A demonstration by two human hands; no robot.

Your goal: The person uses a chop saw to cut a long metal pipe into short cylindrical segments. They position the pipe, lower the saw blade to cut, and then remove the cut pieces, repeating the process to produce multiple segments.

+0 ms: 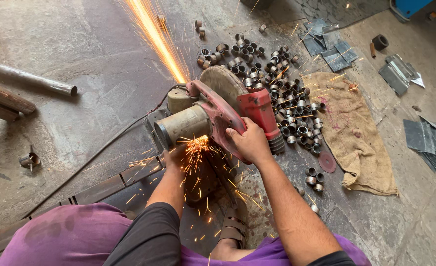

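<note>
The right hand is clenched around the red handle of a chop saw at frame centre, its grimy metal motor housing cylindrical and its disc guard rounded. The left hand sits low beneath the motor, half hidden by sparks (its grip cannot be made out). More sparks stream toward the upper left. Short cut steel rings lie heaped on the concrete floor at upper right, beside coarse burlap sacking.
</note>
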